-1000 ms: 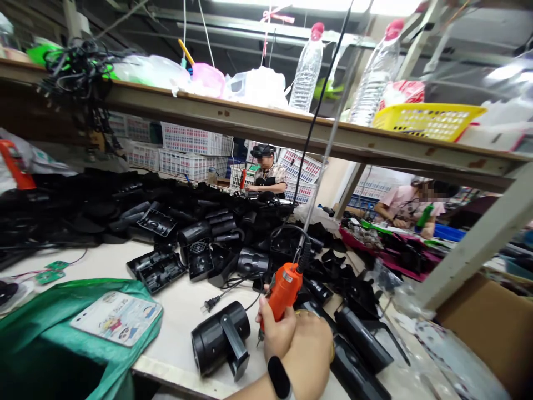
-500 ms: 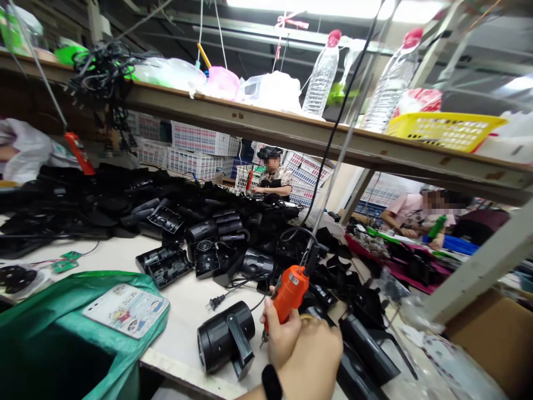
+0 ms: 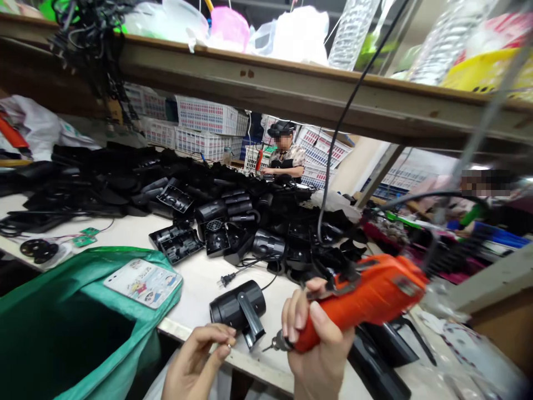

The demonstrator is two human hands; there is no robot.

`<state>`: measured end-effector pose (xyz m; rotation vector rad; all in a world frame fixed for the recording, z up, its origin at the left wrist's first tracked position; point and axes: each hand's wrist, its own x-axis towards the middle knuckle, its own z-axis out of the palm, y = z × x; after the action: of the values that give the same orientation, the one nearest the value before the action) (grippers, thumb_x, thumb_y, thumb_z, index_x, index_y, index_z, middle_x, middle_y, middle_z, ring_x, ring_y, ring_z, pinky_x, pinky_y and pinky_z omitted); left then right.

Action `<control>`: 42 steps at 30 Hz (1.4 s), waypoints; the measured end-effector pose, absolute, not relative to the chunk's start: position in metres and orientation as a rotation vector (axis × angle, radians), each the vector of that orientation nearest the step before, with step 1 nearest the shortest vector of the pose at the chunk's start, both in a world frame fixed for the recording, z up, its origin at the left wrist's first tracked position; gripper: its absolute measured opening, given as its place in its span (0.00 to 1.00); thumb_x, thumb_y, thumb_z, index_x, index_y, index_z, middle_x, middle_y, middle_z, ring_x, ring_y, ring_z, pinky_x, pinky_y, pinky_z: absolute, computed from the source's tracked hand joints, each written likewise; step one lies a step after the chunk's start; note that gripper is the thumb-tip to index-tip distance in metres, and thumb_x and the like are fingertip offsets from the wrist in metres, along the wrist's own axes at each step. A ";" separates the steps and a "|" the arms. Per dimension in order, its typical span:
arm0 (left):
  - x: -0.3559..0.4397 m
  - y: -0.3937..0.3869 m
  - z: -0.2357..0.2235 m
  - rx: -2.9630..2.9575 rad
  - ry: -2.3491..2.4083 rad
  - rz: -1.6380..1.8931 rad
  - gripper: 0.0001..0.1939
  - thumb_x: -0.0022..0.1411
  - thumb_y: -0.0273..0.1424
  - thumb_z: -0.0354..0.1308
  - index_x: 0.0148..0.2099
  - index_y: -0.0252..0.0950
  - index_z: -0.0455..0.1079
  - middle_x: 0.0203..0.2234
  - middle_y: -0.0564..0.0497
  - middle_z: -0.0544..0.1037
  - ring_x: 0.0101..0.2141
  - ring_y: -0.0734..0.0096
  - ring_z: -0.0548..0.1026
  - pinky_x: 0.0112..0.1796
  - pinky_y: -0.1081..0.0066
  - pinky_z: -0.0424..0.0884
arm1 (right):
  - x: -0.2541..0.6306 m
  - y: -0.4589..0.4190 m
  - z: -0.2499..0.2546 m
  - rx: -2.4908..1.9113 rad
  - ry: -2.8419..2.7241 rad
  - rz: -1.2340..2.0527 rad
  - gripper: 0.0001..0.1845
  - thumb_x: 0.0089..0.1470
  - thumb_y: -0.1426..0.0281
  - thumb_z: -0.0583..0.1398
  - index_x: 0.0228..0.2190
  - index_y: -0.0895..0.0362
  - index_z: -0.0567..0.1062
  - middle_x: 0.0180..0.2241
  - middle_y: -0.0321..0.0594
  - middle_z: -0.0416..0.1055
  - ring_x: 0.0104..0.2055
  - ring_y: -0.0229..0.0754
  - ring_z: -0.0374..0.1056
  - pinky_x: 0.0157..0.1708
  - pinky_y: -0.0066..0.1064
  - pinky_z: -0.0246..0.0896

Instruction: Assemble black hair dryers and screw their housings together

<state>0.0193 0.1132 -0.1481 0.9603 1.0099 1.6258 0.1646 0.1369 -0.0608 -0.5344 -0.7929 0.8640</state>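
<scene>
My right hand (image 3: 318,339) is wrapped around an orange electric screwdriver (image 3: 362,303), which lies tilted with its thin bit pointing left and slightly down. At the lower centre, my left hand (image 3: 200,355) is closed in a pinch, with a tiny shiny screw (image 3: 229,346) at its fingertips. Just behind these fingertips, a black cylindrical lamp housing (image 3: 233,303) with a swivel bracket (image 3: 251,319) lies on the table near the front edge. The screwdriver's bit is to the right of the bracket, apart from it. A plug with a cord (image 3: 227,279) lies behind the housing.
Black plastic parts (image 3: 179,191) are heaped across the table (image 3: 133,230). A green bag (image 3: 95,311) hangs at the front left, with a phone (image 3: 144,283) on it. An overhead shelf (image 3: 250,78) spans the view. A black cable (image 3: 339,144) hangs down. Co-workers sit beyond.
The screwdriver has swung from near upright to a leftward tilt and come closer to me. My left hand now shows separately, pinching at the lower centre. The view has tipped downward.
</scene>
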 end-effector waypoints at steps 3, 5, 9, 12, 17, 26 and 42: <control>0.023 0.111 -0.153 0.872 1.061 1.591 0.18 0.51 0.46 0.75 0.33 0.39 0.77 0.32 0.51 0.83 0.36 0.67 0.82 0.40 0.77 0.78 | 0.144 0.133 -0.048 -0.384 -0.746 0.833 0.06 0.56 0.67 0.64 0.37 0.53 0.76 0.17 0.26 0.64 0.15 0.29 0.56 0.16 0.19 0.60; 0.024 0.111 -0.153 0.869 1.056 1.578 0.19 0.50 0.46 0.76 0.33 0.38 0.76 0.31 0.51 0.83 0.35 0.66 0.82 0.39 0.76 0.79 | 0.133 0.133 -0.047 -0.362 -0.744 0.833 0.05 0.56 0.67 0.64 0.37 0.52 0.76 0.17 0.26 0.64 0.14 0.30 0.56 0.16 0.19 0.60; 0.022 0.114 -0.153 0.873 1.016 1.580 0.19 0.50 0.46 0.76 0.33 0.38 0.76 0.30 0.50 0.83 0.35 0.66 0.82 0.39 0.75 0.79 | 0.121 0.137 -0.053 -0.376 -0.752 0.859 0.05 0.57 0.67 0.64 0.37 0.51 0.76 0.17 0.26 0.64 0.14 0.30 0.56 0.16 0.20 0.60; 0.020 0.116 -0.156 0.881 1.019 1.582 0.18 0.51 0.45 0.75 0.33 0.38 0.76 0.30 0.50 0.83 0.36 0.65 0.82 0.40 0.75 0.79 | 0.118 0.140 -0.056 -0.392 -0.743 0.852 0.05 0.57 0.67 0.63 0.37 0.51 0.76 0.17 0.26 0.64 0.15 0.30 0.56 0.16 0.20 0.60; 0.018 0.118 -0.163 0.859 1.018 1.561 0.18 0.52 0.45 0.75 0.33 0.38 0.76 0.31 0.50 0.84 0.36 0.66 0.82 0.41 0.75 0.79 | 0.119 0.141 -0.054 -0.383 -0.724 0.858 0.06 0.57 0.67 0.64 0.38 0.52 0.76 0.17 0.26 0.64 0.16 0.29 0.57 0.18 0.19 0.61; 0.015 0.120 -0.161 0.880 0.930 1.521 0.15 0.54 0.42 0.74 0.31 0.38 0.75 0.29 0.51 0.83 0.35 0.69 0.81 0.41 0.78 0.78 | 0.115 0.143 -0.053 -0.382 -0.713 0.871 0.05 0.57 0.68 0.64 0.38 0.53 0.76 0.18 0.26 0.65 0.15 0.29 0.57 0.17 0.18 0.62; 0.031 0.114 -0.154 0.780 1.080 1.567 0.21 0.52 0.48 0.74 0.35 0.39 0.75 0.31 0.51 0.85 0.32 0.72 0.81 0.32 0.82 0.74 | 0.118 0.145 -0.050 -0.386 -0.714 0.824 0.07 0.56 0.68 0.65 0.38 0.54 0.76 0.18 0.26 0.65 0.16 0.28 0.59 0.18 0.19 0.61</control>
<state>0.0314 0.1142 -0.1537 0.7795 1.0796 1.5672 0.1177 0.1448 -0.0496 -0.3861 -0.7143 0.8238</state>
